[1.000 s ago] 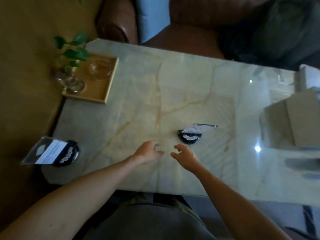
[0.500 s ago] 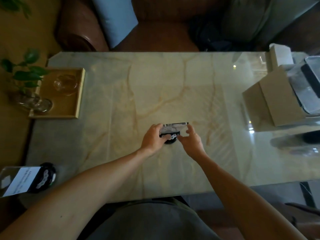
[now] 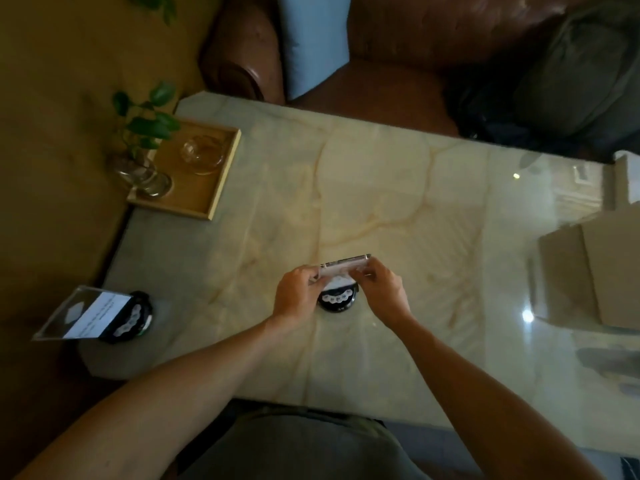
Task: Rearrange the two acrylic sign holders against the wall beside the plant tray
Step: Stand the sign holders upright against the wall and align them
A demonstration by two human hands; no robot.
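Note:
One acrylic sign holder (image 3: 341, 268), a clear panel on a round black base, stands in the middle of the marble table (image 3: 398, 188). My left hand (image 3: 296, 294) grips the panel's left end and my right hand (image 3: 382, 289) grips its right end. The second acrylic sign holder (image 3: 100, 315), with a white card in its panel and the same black base, stands at the table's near left corner beside the wall. The wooden plant tray (image 3: 207, 188) lies at the far left corner with a green plant in a glass vase (image 3: 143, 168) and an upturned glass (image 3: 202, 154).
A cardboard box (image 3: 595, 271) sits at the table's right side. A brown leather sofa (image 3: 398, 64) with a blue cushion (image 3: 311, 39) and a dark cushion lies beyond the far edge. The yellow wall (image 3: 52, 168) runs along the left.
Both hands moved forward from the bare table in front of the middle sign holder and closed on the two ends of its panel. The view shifted meanwhile.

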